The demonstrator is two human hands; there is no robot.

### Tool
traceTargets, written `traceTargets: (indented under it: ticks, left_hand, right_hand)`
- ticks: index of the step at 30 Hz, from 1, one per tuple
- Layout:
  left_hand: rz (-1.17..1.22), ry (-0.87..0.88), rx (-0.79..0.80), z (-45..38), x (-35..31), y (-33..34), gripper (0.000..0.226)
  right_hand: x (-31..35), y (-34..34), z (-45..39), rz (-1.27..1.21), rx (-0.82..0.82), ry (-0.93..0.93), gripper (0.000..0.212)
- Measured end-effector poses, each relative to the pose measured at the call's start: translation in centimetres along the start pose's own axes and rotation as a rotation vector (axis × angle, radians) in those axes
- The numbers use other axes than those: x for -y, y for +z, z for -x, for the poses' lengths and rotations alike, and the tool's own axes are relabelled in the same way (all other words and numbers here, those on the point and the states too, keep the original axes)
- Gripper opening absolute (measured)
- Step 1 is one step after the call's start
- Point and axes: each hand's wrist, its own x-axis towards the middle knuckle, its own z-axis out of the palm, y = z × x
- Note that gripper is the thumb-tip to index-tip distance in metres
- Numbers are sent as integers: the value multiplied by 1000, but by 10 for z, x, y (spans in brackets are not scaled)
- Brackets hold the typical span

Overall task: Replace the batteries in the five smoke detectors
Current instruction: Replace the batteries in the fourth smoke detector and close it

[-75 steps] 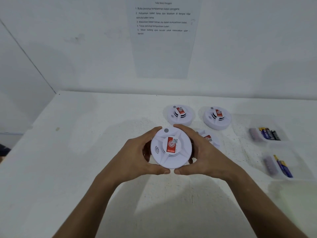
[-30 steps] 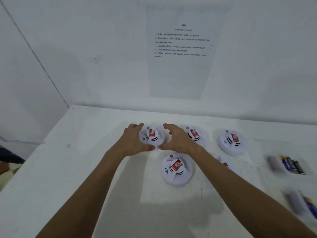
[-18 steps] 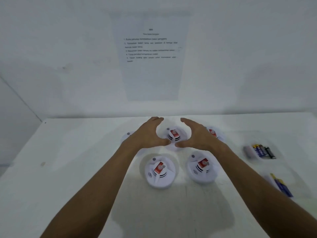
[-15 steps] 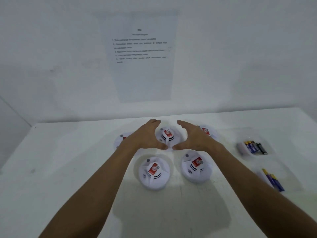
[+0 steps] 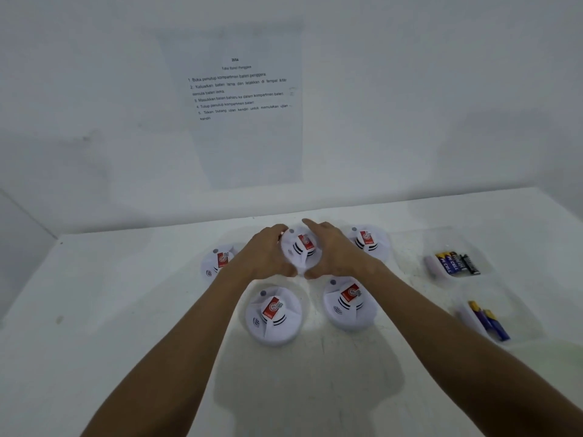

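Gripping back-row middle detector (image 5: 301, 247), left hand (image 5: 265, 257) and right hand (image 5: 331, 253) clamped around it | four detectors closed at 9, 3, 5, 7 o'clock | progress: cannot tell

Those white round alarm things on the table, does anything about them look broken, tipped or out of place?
Nothing stands out. Five smoke detectors sit face up; both hands, left hand and right hand, grip the middle back detector. The batteries lie in clear trays at the right.

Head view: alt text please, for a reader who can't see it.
Both hands, left hand and right hand, grip the middle back detector among five on a white table. Two trays of batteries sit right; a sheet hangs behind.
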Motion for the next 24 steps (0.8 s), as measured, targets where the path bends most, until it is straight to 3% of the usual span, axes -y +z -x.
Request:
traceTargets:
  ticks: [1,4,8,12,17,19,24]
  left_hand:
    - [118,130,96,9,-10,-9,81]
    - [350,244,93,48,-32,-37,98]
    - [609,266,86,88,-61,-48,78]
    - [564,262,95,112,-86,-41,61]
    - [710,309,240,134,-127,-25,69]
    - [785,278,223,140,-140,-19,67]
    - [715,240,66,144,-161,-4,63]
  right_hand:
    - [1,-4,4,-16,-4,-29,121]
    - [0,-20,23,-110,-24,-110,118]
    - [0,-53,66,-328,-45,-141,103]
    - [-8,-79,111,-572,5,-181,98]
    - [-33,-106,150,-767,84,-251,94]
    - [-42,-112,159,-773,82,-271,93]
    - [-61,-119,169,-713,72,-291,97]
